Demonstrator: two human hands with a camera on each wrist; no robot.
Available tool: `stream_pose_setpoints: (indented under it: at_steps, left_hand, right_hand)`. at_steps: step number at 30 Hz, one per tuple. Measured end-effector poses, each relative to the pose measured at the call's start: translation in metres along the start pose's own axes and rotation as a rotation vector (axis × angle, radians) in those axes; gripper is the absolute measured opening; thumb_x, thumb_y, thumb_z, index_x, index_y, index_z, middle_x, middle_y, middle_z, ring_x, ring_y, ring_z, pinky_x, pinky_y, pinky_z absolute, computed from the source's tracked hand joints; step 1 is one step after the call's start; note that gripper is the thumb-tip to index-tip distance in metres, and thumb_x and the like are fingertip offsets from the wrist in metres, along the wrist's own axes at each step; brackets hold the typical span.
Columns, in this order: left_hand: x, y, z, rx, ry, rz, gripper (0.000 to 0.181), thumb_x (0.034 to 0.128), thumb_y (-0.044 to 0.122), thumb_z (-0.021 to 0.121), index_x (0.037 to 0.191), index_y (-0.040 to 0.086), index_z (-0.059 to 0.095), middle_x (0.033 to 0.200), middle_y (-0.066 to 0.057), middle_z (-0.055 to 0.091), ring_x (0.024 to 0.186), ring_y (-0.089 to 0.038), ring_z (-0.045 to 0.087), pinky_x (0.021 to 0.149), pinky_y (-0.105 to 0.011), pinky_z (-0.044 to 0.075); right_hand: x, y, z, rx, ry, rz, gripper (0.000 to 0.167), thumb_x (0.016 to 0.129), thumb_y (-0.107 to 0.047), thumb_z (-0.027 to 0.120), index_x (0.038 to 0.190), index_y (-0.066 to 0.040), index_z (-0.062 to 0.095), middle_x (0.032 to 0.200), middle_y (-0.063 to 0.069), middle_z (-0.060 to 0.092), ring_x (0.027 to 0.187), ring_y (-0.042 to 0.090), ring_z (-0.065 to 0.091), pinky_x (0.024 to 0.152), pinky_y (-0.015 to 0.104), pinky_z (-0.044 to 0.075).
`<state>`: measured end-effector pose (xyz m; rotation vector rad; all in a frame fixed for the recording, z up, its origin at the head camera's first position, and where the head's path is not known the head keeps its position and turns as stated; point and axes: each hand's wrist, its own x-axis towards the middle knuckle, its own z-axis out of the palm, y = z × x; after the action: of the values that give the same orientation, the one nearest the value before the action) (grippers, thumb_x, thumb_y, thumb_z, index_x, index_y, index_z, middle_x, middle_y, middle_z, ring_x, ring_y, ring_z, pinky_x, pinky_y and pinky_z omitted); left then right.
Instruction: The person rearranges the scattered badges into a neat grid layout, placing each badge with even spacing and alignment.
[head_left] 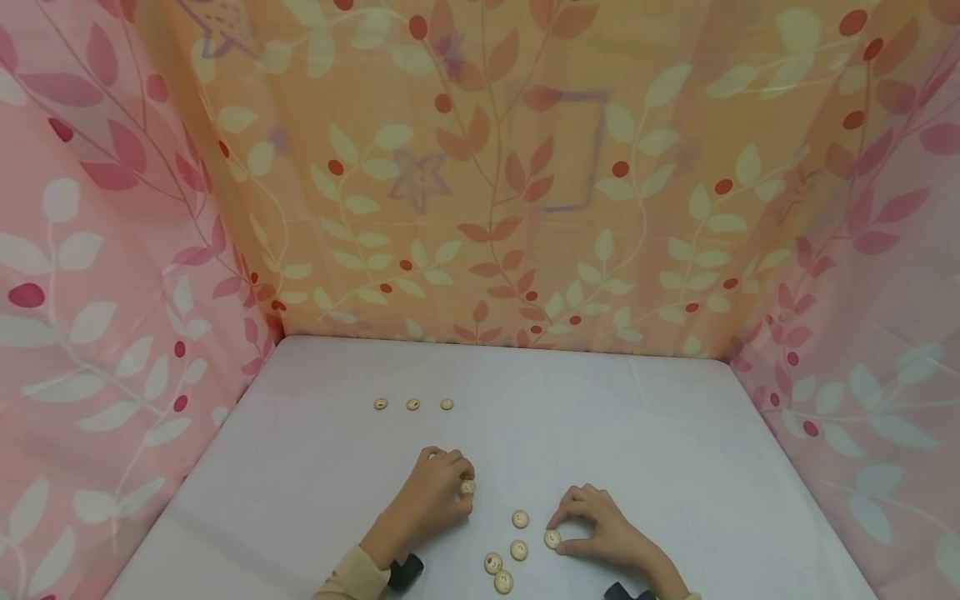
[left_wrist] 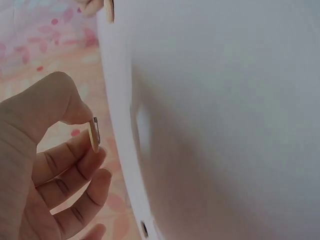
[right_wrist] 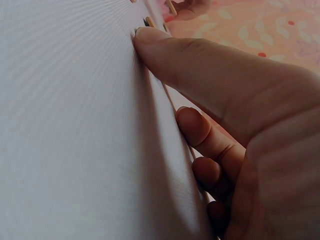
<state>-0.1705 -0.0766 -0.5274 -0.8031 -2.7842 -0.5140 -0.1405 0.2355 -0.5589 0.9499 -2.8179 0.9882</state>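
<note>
My left hand (head_left: pixel 438 492) is raised over the table and pinches a round wooden pin badge (head_left: pixel 468 487) between thumb and fingers. In the left wrist view this badge (left_wrist: pixel 93 136) is edge-on, with a metal pin on its back. To the right, my right hand (head_left: pixel 603 529) holds another wooden badge (head_left: pixel 552 539) by its edge between thumb and index finger, low at the tabletop. Between the hands lie several loose badges (head_left: pixel 520 519), two of them touching. Farther back, a row of three badges (head_left: pixel 413 404) lies spaced apart. My right thumb (right_wrist: pixel 200 65) hides most of its badge in the right wrist view.
A white-covered table (head_left: pixel 637 433) spreads under both hands. Patterned curtains rise along its back (head_left: pixel 487 250) and on both sides. Dark wrist-worn devices show below each hand, near the bottom of the head view.
</note>
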Motion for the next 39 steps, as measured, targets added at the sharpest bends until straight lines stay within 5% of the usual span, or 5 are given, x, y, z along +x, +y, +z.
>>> stream_pose_setpoints:
  at_steps: [16,39]
  left_hand:
    - [0.007,-0.03,-0.005,0.036,0.117,-0.069,0.014,0.0711,0.025,0.069,0.083,0.018,0.067,0.078,0.01,0.06,0.075,-0.007,0.056,0.09,-0.044,0.037]
    - [0.028,-0.057,-0.002,-0.022,0.126,-0.208,0.008,0.0739,0.021,0.069,0.079,0.016,0.07,0.071,0.007,0.059,0.069,-0.012,0.051,0.085,-0.048,0.038]
  right_hand:
    - [0.0,0.003,0.002,0.005,0.012,-0.031,0.021,0.072,-0.048,0.072,0.091,-0.043,0.063,0.092,-0.025,0.053,0.085,-0.002,0.042,0.075,0.026,0.031]
    - [0.0,0.001,0.001,0.01,0.007,-0.031,0.021,0.073,-0.047,0.071,0.091,-0.043,0.063,0.092,-0.025,0.053,0.085,-0.002,0.042,0.076,0.027,0.031]
